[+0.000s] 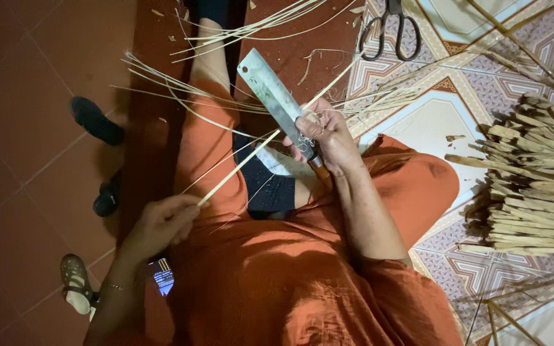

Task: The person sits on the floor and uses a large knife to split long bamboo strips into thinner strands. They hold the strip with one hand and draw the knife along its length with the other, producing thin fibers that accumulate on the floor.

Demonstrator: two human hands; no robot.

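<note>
My right hand grips the wooden handle of a broad steel cleaver, its blade pointing up and left over my lap. A long thin bamboo strip runs slantwise under the blade. My left hand pinches the strip's lower end near my left knee. I sit in orange clothes, with a dark cloth across my lap.
Several loose thin strips fan out over my leg and the red tile floor. Black scissors lie on the patterned mat at the top. A pile of split bamboo sticks fills the right side. Sandals and a lit phone lie at left.
</note>
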